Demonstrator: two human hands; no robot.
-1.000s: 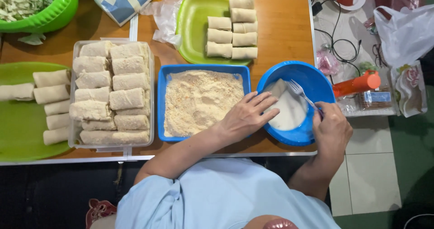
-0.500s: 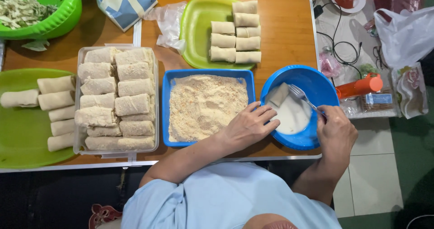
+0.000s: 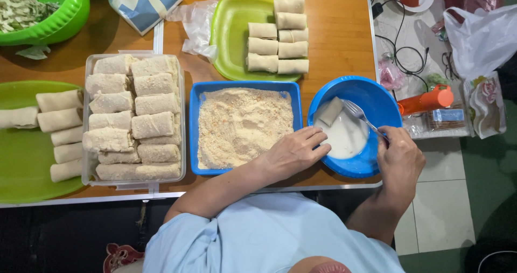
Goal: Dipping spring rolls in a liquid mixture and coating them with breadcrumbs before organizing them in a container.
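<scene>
Gripping a fork (image 3: 362, 117) in the closed right hand (image 3: 399, 162), tines touching the roll (image 3: 329, 111) lying in the blue bowl (image 3: 371, 98) of white batter, resting the empty, loosely curled left hand (image 3: 293, 153) on the bowl's near rim beside the crumb tray (image 3: 193, 133).

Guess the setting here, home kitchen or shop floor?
Likely a home or small food-prep spot: a folding wooden table on tiled floor, a blue tray of breadcrumbs, and a clear tub of breaded rolls.

R hand (image 3: 399, 160) holds fork (image 3: 362, 116) w/ roll (image 3: 329, 111) in blue bowl (image 3: 377, 98)
</scene>
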